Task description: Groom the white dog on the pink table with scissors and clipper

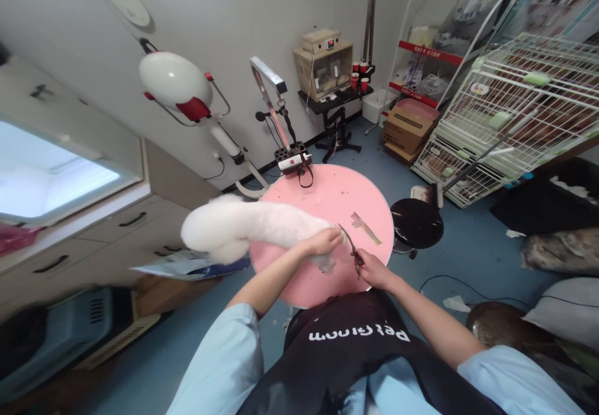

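A white fluffy animal [262,223] stretches across the left side of the round pink table [322,187], its rounded, bushy part hanging over the left edge. My left hand [326,241] is closed on the narrow right end of the animal. Held in my right hand [372,269], a pair of curved scissors [356,256] points up and left, its tips near the fingers of my left hand. A metal comb [367,228] lies on the table just beyond the scissors. Small tufts of white hair show below my left hand.
At the table's far edge stands a grooming arm [271,100] with a tool holder [292,158]. A white and red dryer [175,84] hangs at the left. A black round stool [417,223] is at the right, with white wire cages [510,109] behind it.
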Demonstrator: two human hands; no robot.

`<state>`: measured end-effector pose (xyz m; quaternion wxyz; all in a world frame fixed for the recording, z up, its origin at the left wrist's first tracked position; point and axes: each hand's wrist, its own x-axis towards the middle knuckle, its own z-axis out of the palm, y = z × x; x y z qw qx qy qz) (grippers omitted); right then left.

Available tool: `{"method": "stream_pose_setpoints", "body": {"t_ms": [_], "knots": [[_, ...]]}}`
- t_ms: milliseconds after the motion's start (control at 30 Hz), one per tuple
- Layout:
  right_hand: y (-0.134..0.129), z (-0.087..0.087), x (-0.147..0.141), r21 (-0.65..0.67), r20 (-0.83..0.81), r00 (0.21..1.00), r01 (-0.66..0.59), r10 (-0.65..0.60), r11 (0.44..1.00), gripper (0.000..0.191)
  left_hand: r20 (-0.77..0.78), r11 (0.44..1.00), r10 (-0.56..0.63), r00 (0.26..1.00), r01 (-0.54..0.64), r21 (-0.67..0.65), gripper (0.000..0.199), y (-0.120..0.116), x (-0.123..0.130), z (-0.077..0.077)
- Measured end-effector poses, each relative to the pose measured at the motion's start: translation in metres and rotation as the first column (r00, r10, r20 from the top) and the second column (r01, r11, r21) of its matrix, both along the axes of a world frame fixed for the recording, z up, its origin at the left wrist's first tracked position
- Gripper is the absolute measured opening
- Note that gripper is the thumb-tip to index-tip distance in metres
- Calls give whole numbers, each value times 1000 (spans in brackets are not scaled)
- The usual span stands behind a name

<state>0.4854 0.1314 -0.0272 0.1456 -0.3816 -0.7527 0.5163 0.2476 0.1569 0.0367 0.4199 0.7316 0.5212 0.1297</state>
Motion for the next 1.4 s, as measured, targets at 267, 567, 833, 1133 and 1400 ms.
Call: {"method": "stream_pose_setpoints", "body": {"t_ms": [267, 567, 833, 1133, 1400], "knots": [[3, -2, 6, 52, 26, 999, -35, 34, 998, 42, 46, 999, -27, 999, 28, -15, 17, 0, -1, 8], [5, -1, 11, 17, 23, 1000, -12, 12, 1000, 41, 69, 998, 50, 996, -47, -45, 17, 3, -4, 7], [-11, -8, -32, -128, -75, 992, 92, -102, 988, 37, 135, 975, 212, 968, -219, 39, 19, -2, -2, -2], [-15, -4, -38, -133, -102, 988, 101, -115, 986, 36, 118, 926, 367, 923, -375, 51, 21, -8, 10, -6], [-21, -7, -46, -147, -173, 973, 130, -155, 981, 35, 149, 848, 515, 844, -527, 54, 20, -7, 19, -2]]}}
